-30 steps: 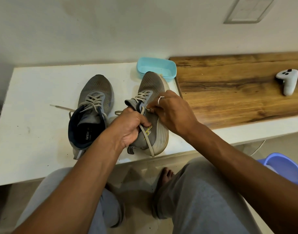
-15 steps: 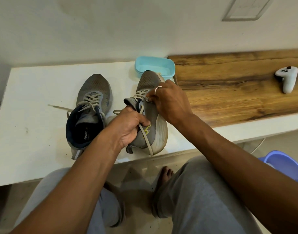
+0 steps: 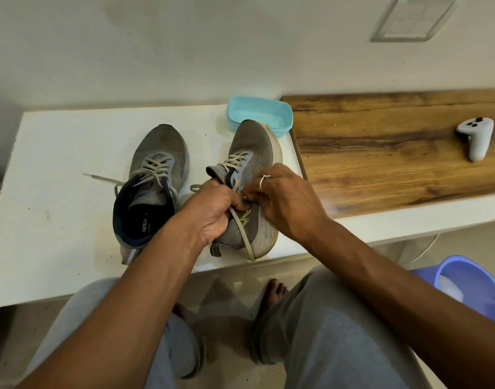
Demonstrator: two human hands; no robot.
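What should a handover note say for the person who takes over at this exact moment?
Left hand: grips the held shoe at its collar; the shoe is tilted, resting on the white table.
Right hand: pinches the lace near the top eyelets.
Done: the lower eyelets are laced; one lace end hangs loose over the shoe's side.
Left: probably the top eyelets, then the loose ends. The other shoe stands beside it, laced but untied.
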